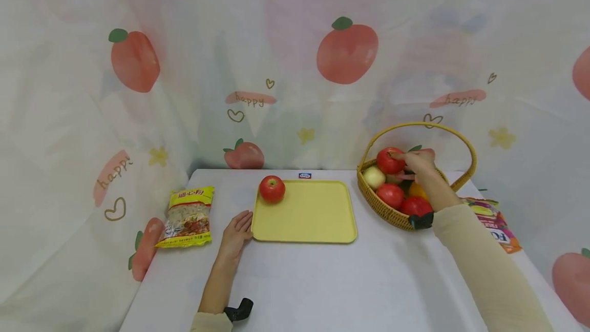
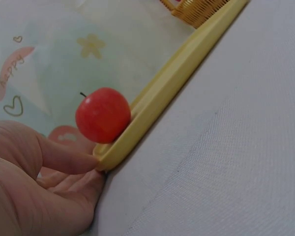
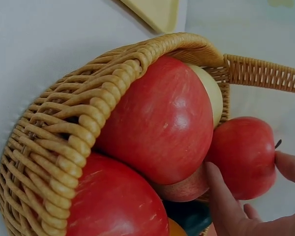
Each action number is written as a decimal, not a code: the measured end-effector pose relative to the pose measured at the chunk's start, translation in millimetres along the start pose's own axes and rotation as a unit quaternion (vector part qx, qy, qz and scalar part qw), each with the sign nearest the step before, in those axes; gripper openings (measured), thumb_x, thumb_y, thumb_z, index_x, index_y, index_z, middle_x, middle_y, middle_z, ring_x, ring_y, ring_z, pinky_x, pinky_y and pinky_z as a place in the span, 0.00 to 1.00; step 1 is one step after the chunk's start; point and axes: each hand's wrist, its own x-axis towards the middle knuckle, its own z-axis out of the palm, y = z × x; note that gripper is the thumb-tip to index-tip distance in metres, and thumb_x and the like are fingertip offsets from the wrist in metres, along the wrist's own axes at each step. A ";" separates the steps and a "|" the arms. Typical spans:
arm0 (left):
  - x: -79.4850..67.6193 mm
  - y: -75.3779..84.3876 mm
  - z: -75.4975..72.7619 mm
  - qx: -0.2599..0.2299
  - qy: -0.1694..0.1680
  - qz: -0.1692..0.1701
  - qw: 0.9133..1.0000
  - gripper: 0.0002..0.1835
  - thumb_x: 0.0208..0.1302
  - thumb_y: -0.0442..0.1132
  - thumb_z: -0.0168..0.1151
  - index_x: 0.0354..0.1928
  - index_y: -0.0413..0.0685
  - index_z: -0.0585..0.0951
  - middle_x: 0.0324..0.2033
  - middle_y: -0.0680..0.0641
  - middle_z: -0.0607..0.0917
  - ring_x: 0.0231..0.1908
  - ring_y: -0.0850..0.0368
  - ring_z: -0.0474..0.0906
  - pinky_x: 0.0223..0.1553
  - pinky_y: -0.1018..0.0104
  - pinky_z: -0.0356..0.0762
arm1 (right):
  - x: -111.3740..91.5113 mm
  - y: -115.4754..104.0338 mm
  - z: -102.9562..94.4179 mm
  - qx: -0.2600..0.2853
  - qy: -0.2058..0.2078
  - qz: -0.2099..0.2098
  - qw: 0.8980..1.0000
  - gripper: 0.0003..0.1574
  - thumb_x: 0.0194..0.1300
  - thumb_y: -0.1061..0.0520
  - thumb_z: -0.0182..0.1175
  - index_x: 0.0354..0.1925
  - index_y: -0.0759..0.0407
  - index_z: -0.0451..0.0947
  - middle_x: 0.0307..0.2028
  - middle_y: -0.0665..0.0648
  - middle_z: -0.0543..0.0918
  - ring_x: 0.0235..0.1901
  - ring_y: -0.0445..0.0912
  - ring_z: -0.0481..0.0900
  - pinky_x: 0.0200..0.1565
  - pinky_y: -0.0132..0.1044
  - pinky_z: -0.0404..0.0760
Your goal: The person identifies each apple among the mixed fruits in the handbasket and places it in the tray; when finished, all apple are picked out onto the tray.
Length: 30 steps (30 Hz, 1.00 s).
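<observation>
My right hand [image 1: 418, 165] pinches a red apple [image 3: 243, 157] between thumb and fingers, over the wicker basket [image 3: 44, 142]. Below it in the basket lie more red apples [image 1: 390, 195], a pale yellow-green fruit [image 1: 374, 177] and an orange fruit [image 1: 416, 191]. On the left, my left hand [image 1: 236, 234] lies by the near left corner of a yellow tray [image 1: 304, 214], its straight fingers and thumb touching the tray's outer edge. Another red apple [image 2: 103, 115] rests in the tray's far left corner, stem up.
A yellow bag of pasta [image 1: 188, 216] lies at the table's left. To the right of the basket is a colourful snack packet [image 1: 495, 223], partly hidden by my right sleeve. The basket's tall handle [image 1: 421, 124] arches above my right hand. A patterned curtain [image 1: 295, 65] closes off the back.
</observation>
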 end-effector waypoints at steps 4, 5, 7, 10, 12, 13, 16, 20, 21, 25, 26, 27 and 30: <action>-0.1 0.6 0.1 0.004 -0.001 -0.001 1.000 0.40 0.62 0.10 0.46 0.78 0.32 0.60 0.76 0.30 0.64 0.77 0.37 0.59 0.76 0.49 0.59 | 1.0 0.9 -0.3 0.015 -0.002 -0.004 1.000 0.13 0.69 0.58 0.68 0.45 0.64 0.75 0.72 0.69 0.63 0.68 0.67 0.69 0.50 0.51 0.88; 0.0 0.9 0.2 0.004 0.000 -0.002 1.000 0.40 0.62 0.10 0.46 0.78 0.32 0.60 0.76 0.31 0.64 0.77 0.38 0.59 0.76 0.49 0.59 | 1.4 0.8 -0.1 0.018 0.001 -0.008 1.000 0.13 0.68 0.59 0.68 0.44 0.65 0.76 0.72 0.69 0.64 0.67 0.68 0.70 0.48 0.50 0.89; 0.4 1.2 0.3 0.004 0.000 -0.001 1.000 0.40 0.62 0.10 0.46 0.78 0.32 0.60 0.76 0.31 0.64 0.77 0.38 0.59 0.76 0.49 0.59 | 2.3 0.6 0.5 0.015 0.005 -0.014 1.000 0.14 0.67 0.59 0.69 0.44 0.66 0.75 0.69 0.69 0.66 0.65 0.68 0.72 0.46 0.50 0.90; 1.2 1.0 0.3 0.000 -0.002 0.002 1.000 0.40 0.62 0.10 0.46 0.78 0.32 0.60 0.76 0.31 0.64 0.77 0.38 0.59 0.76 0.50 0.59 | 3.4 0.6 1.1 0.010 0.016 -0.016 1.000 0.16 0.66 0.59 0.70 0.45 0.66 0.76 0.63 0.65 0.71 0.60 0.64 0.76 0.46 0.51 0.90; 1.4 0.8 0.1 -0.003 -0.004 0.002 1.000 0.40 0.62 0.10 0.46 0.78 0.32 0.60 0.76 0.30 0.64 0.77 0.38 0.59 0.76 0.50 0.59 | 3.5 0.9 1.0 0.000 0.020 -0.009 1.000 0.17 0.66 0.57 0.71 0.46 0.63 0.76 0.61 0.62 0.72 0.57 0.61 0.78 0.47 0.49 0.89; 1.2 0.9 0.0 -0.003 -0.005 0.002 1.000 0.40 0.62 0.10 0.46 0.78 0.32 0.59 0.76 0.30 0.64 0.77 0.38 0.58 0.76 0.49 0.59 | 3.3 1.0 1.0 -0.001 0.020 -0.007 1.000 0.17 0.66 0.57 0.71 0.47 0.63 0.76 0.61 0.62 0.72 0.55 0.59 0.79 0.48 0.49 0.89; 0.5 1.3 0.0 -0.002 -0.002 -0.004 1.000 0.40 0.62 0.10 0.46 0.78 0.32 0.60 0.76 0.31 0.64 0.77 0.39 0.59 0.76 0.50 0.59 | 2.2 1.2 -0.2 -0.007 0.020 -0.003 1.000 0.17 0.67 0.56 0.70 0.48 0.60 0.76 0.60 0.61 0.73 0.48 0.52 0.83 0.45 0.45 0.90; 0.5 2.1 1.0 0.002 0.003 -0.011 1.000 0.40 0.63 0.11 0.47 0.78 0.34 0.60 0.76 0.32 0.65 0.77 0.39 0.59 0.76 0.50 0.60 | 0.2 -0.1 -3.7 -0.001 0.026 -0.014 1.000 0.20 0.66 0.57 0.70 0.52 0.61 0.74 0.56 0.59 0.72 0.37 0.46 0.86 0.40 0.42 0.91; 0.7 2.2 1.3 0.002 0.005 -0.013 1.000 0.40 0.63 0.11 0.47 0.78 0.34 0.61 0.76 0.32 0.65 0.77 0.40 0.60 0.76 0.50 0.60 | -0.3 -0.5 -4.4 0.004 0.028 -0.015 0.999 0.21 0.66 0.57 0.70 0.53 0.61 0.73 0.55 0.58 0.71 0.36 0.45 0.86 0.39 0.42 0.91; 1.6 2.1 1.7 0.000 0.004 -0.009 1.000 0.40 0.62 0.10 0.47 0.78 0.34 0.60 0.76 0.32 0.65 0.77 0.39 0.59 0.76 0.50 0.60 | -4.2 -3.0 -5.9 0.013 0.035 -0.011 0.999 0.33 0.68 0.55 0.68 0.66 0.61 0.67 0.52 0.54 0.70 0.42 0.46 0.82 0.42 0.42 0.91; 1.7 2.1 1.7 -0.002 0.005 -0.009 1.000 0.40 0.62 0.10 0.47 0.78 0.34 0.60 0.76 0.32 0.65 0.77 0.39 0.59 0.76 0.50 0.59 | -5.2 -3.6 -5.9 0.016 0.035 -0.007 0.999 0.37 0.69 0.54 0.68 0.69 0.60 0.65 0.52 0.53 0.70 0.44 0.47 0.80 0.43 0.42 0.91; 1.8 1.8 1.6 -0.003 0.005 -0.007 1.000 0.40 0.62 0.10 0.47 0.78 0.33 0.60 0.76 0.32 0.65 0.77 0.39 0.59 0.76 0.50 0.59 | -6.2 -4.2 -6.2 0.018 0.035 -0.005 0.999 0.39 0.69 0.54 0.67 0.71 0.60 0.63 0.52 0.53 0.70 0.46 0.48 0.80 0.43 0.41 0.91; 1.7 1.0 1.0 -0.002 0.005 -0.006 1.000 0.40 0.62 0.10 0.47 0.78 0.33 0.60 0.76 0.31 0.65 0.77 0.39 0.59 0.77 0.50 0.59 | -10.0 -5.6 -7.0 0.027 0.033 0.001 0.999 0.43 0.70 0.53 0.67 0.75 0.60 0.60 0.52 0.51 0.70 0.49 0.48 0.80 0.44 0.42 0.90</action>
